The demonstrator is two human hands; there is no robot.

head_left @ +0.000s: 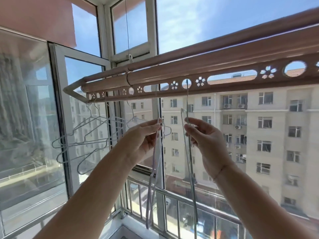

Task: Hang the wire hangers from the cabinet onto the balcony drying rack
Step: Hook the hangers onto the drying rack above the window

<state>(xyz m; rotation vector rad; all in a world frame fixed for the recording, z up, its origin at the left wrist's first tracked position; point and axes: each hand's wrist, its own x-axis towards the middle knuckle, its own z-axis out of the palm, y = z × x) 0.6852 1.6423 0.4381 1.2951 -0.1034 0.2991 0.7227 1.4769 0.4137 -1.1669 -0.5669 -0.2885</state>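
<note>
Head view: both arms raised toward the drying rack (pixel 198 78), palms facing each other just below its perforated rail. Left hand (pixel 143 138) pinched shut on the neck of a pale hanger (pixel 153 169), whose hook reaches up to a slot in the rail; its body hangs edge-on below the hand. Right hand (pixel 205 140) pinched on a grey-green hanger (pixel 189 161), hook through a round rail hole. Four or so hung hangers (pixel 89 135) dangle under the rack's left end, beside the open window (pixel 60 118).
</note>
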